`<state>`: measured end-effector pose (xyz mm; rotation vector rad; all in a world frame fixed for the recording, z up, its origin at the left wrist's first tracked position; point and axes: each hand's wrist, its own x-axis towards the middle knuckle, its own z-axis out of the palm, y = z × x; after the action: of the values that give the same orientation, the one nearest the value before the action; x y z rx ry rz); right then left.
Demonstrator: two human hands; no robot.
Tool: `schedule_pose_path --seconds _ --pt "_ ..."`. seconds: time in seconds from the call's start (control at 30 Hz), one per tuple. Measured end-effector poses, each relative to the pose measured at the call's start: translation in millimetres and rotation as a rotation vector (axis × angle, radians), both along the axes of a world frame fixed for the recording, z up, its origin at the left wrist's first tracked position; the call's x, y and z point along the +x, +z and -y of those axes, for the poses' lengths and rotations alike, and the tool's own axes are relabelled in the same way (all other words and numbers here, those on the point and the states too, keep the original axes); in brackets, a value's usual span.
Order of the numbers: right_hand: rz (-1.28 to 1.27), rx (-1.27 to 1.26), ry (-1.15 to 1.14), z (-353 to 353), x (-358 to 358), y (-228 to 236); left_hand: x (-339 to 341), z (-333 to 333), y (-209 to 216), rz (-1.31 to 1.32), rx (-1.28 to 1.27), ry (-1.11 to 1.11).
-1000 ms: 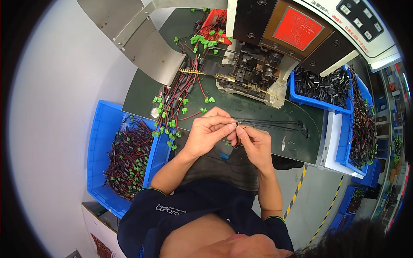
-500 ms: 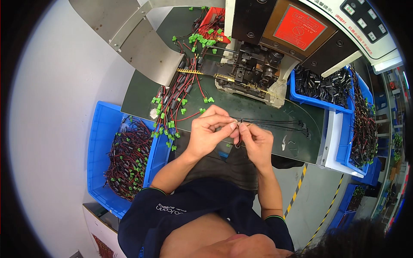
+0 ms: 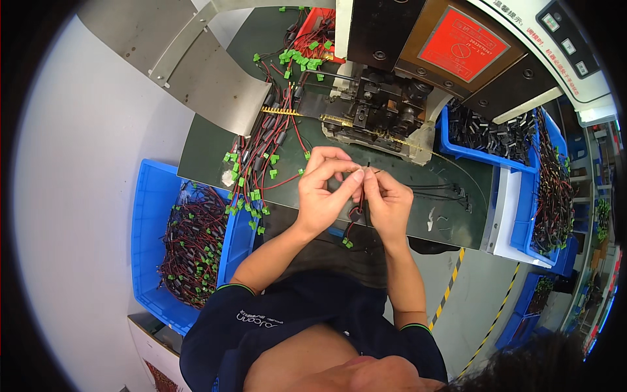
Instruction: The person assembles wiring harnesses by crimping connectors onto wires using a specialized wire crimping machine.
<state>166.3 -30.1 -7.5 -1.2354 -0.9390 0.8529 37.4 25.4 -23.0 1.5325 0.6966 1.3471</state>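
My left hand (image 3: 328,191) and my right hand (image 3: 388,204) meet over the front of the dark green bench. Both pinch the thin wire ends of a wire harness, their fingertips nearly touching. A short black end pokes up past the fingertips; the exact grip is hidden. Below the hands the harness hangs down with a dark cylindrical part and a green connector (image 3: 347,242). Black cables (image 3: 431,188) with small black connectors lie on the bench to the right of my right hand. Left of my left hand lies a bunch of red and black wire harnesses (image 3: 270,144) with green connectors.
A terminal crimping machine (image 3: 385,108) stands beyond my hands, fed by a gold terminal strip (image 3: 281,111). At the lower left is a blue bin (image 3: 147,228) of harnesses. Another blue bin (image 3: 483,155) holds black housings, beside a blue bin (image 3: 522,228) of wires. A curved metal guide (image 3: 215,88) overhangs the left.
My fingertips have risen slightly and the black wire end now shows above them. The green connector has come into view, hanging below my hands. The whole view has shifted a little.
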Motion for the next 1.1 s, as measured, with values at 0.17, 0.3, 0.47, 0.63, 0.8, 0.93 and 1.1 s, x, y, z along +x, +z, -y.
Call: schedule_pose_path --seconds 0.17,0.3,0.47,0.63,0.8,0.93,1.1 --pt "-0.284 -0.043 -0.071 -12.5 17.0 0.7 1.3 3.2 -13.1 0.225 -0.187 -0.015" --pt "-0.299 -0.105 -0.085 -28.2 25.8 -2.3 -1.1 1.8 -21.5 0.301 -0.277 -0.062" --pt "-0.318 -0.169 -0.084 -35.6 30.4 -5.2 -2.4 -0.2 -27.5 0.286 -0.278 -0.046" --pt "-0.413 -0.203 -0.069 -35.6 30.9 -3.5 -3.0 -1.6 -30.3 0.288 -0.26 -0.05" --pt "-0.515 -0.209 -0.06 -36.6 31.8 0.5 -1.9 -1.1 -31.0 0.306 -0.261 -0.037" --pt "-0.516 -0.224 -0.04 -36.5 34.6 2.1 -1.0 -1.2 -31.5 0.305 -0.237 -0.031" --pt "-0.508 -0.227 -0.038 -36.8 35.6 4.2 -1.0 -1.1 -33.8 0.318 -0.247 -0.042"
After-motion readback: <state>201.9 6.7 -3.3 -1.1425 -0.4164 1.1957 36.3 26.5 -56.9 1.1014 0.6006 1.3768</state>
